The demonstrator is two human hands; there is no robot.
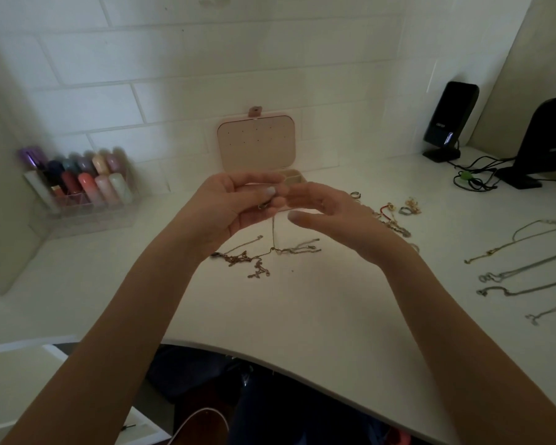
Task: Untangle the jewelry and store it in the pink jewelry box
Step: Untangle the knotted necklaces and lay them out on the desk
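Four straightened chains [514, 271] right of hands, speakers [448, 122] behind.

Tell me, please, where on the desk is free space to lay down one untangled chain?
Bare desk lies between the tangled chains and the straightened chains at the right. Another free patch lies left of the tangle, in front of the bottle organizer. It is crowded right of the pink jewelry box, where the small jewelry pieces lie.

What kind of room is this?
Probably a bedroom or home desk corner: a white desk against a white brick wall, with an organizer of nail polish bottles, two black speakers and an open pink jewelry box.
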